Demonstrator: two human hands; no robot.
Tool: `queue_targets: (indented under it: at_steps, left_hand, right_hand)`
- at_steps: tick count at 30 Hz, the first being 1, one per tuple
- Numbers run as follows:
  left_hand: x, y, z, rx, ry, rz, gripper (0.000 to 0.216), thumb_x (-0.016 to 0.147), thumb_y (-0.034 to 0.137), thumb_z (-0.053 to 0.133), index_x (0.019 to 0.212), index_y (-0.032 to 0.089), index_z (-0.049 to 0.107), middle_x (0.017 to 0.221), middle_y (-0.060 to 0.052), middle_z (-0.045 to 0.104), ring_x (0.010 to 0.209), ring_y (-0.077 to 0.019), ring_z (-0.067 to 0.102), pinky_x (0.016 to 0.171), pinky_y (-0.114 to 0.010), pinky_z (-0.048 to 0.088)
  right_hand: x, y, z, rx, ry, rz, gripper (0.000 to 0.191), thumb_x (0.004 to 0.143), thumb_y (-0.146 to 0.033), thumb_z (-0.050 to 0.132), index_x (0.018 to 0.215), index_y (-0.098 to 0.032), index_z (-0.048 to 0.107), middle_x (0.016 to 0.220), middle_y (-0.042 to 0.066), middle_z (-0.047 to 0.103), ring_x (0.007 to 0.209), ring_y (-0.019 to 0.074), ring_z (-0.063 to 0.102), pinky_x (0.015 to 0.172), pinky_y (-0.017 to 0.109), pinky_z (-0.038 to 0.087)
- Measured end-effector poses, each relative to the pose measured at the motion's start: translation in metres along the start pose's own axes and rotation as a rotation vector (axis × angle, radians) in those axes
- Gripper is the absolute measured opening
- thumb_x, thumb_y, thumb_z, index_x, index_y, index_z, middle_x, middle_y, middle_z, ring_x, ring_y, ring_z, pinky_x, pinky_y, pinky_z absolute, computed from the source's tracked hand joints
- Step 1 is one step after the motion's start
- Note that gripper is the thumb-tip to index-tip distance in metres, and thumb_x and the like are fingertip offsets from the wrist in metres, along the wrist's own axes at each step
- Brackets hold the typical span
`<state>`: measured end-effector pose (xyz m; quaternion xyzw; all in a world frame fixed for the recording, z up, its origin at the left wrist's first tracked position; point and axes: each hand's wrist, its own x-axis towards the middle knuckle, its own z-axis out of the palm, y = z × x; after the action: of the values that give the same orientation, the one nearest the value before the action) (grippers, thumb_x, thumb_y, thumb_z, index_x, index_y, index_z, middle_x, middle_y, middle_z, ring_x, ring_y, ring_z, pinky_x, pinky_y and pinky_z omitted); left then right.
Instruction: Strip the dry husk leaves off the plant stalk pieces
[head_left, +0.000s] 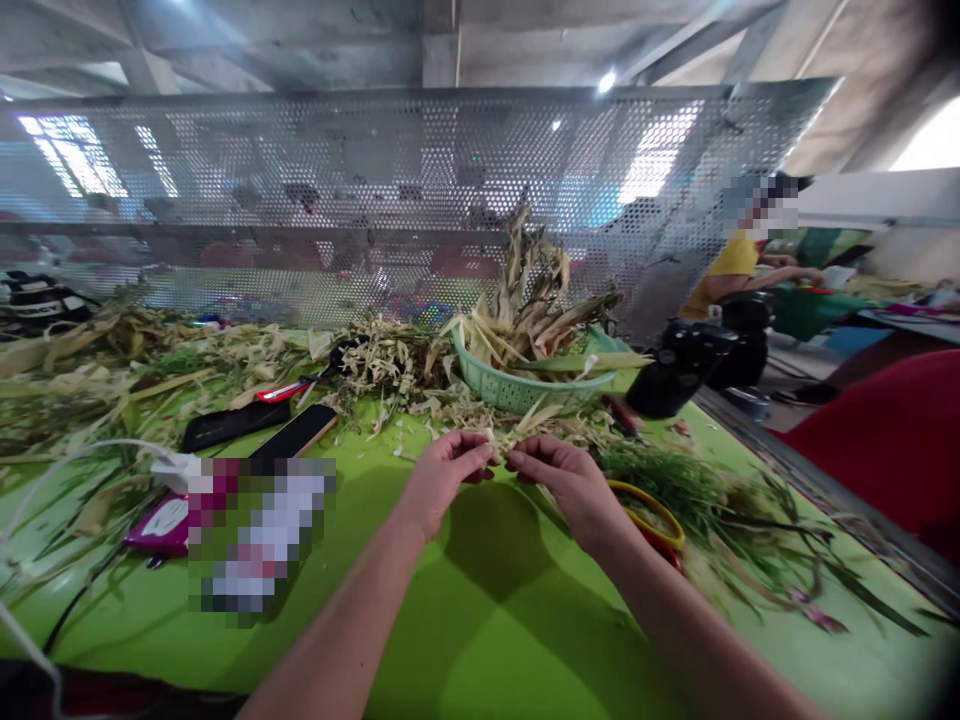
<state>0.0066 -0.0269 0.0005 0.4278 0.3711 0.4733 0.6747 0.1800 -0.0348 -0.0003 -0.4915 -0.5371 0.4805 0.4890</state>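
Above the green tabletop (pixel 480 620), my left hand (pixel 448 475) and my right hand (pixel 566 480) face each other, thumbs and fingers pinched. Between the fingertips is a small pale piece of dried plant husk (pixel 500 446), gripped from both sides. Its exact shape is too small to make out. Just beyond my hands stands a light green plastic basket (pixel 499 388) heaped with dry, tan husks and leaves (pixel 529 290). Loose dried scraps (pixel 394 370) lie against its left side. Scissors with yellow and red handles (pixel 664 515) rest by my right forearm, partly hidden.
On the left lie a phone (pixel 300 435), a black case (pixel 234 425), a red cutter (pixel 283 392), a magenta packet (pixel 161 525) and a white cable. Green sprigs (pixel 667 480) spread at right near black equipment (pixel 682 365). A perforated metal screen (pixel 360 200) stands behind; a person in yellow (pixel 731 265) sits beyond.
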Motion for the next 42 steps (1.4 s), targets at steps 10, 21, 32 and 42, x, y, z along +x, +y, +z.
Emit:
queue_targets:
  at_steps: [10, 21, 32, 42]
  left_hand:
    - [0.0026, -0.0043, -0.0031, -0.013, -0.024, 0.045, 0.026, 0.065, 0.026, 0.077, 0.084, 0.014, 0.064, 0.082, -0.003, 0.062, 0.074, -0.0114, 0.057, 0.079, -0.030, 0.046]
    - [0.0028, -0.0053, -0.0053, 0.035, -0.040, 0.012, 0.028, 0.067, 0.031, 0.076, 0.086, 0.014, 0.064, 0.082, -0.004, 0.063, 0.071, -0.0115, 0.058, 0.077, -0.031, 0.046]
    - [0.0026, -0.0042, -0.0068, -0.001, 0.011, 0.019, 0.026, 0.068, 0.029, 0.075, 0.086, 0.014, 0.063, 0.082, -0.003, 0.061, 0.069, -0.0101, 0.056, 0.075, -0.029, 0.047]
    - [0.0018, -0.0033, -0.0070, 0.038, -0.013, 0.018, 0.024, 0.070, 0.027, 0.073, 0.088, 0.014, 0.062, 0.085, -0.005, 0.062, 0.075, -0.0123, 0.058, 0.079, -0.031, 0.047]
  right_hand:
    - [-0.0006, -0.0020, 0.0020, 0.022, -0.013, -0.026, 0.027, 0.072, -0.043, 0.071, 0.072, -0.017, 0.065, 0.067, 0.001, 0.060, 0.061, 0.0120, 0.048, 0.060, 0.026, 0.037]
    - [-0.0018, -0.0019, 0.0025, -0.032, -0.016, -0.055, 0.030, 0.074, -0.047, 0.069, 0.072, -0.018, 0.066, 0.067, 0.002, 0.062, 0.062, 0.0128, 0.050, 0.061, 0.026, 0.039]
    - [-0.0021, -0.0066, 0.0003, -0.006, 0.028, -0.031, 0.023, 0.072, -0.039, 0.070, 0.069, -0.018, 0.064, 0.067, 0.001, 0.062, 0.061, 0.0123, 0.050, 0.060, 0.026, 0.037]
    - [-0.0023, -0.0032, -0.0012, -0.095, -0.011, -0.059, 0.024, 0.073, -0.041, 0.069, 0.080, -0.017, 0.068, 0.071, 0.001, 0.061, 0.065, 0.0138, 0.050, 0.062, 0.027, 0.037]
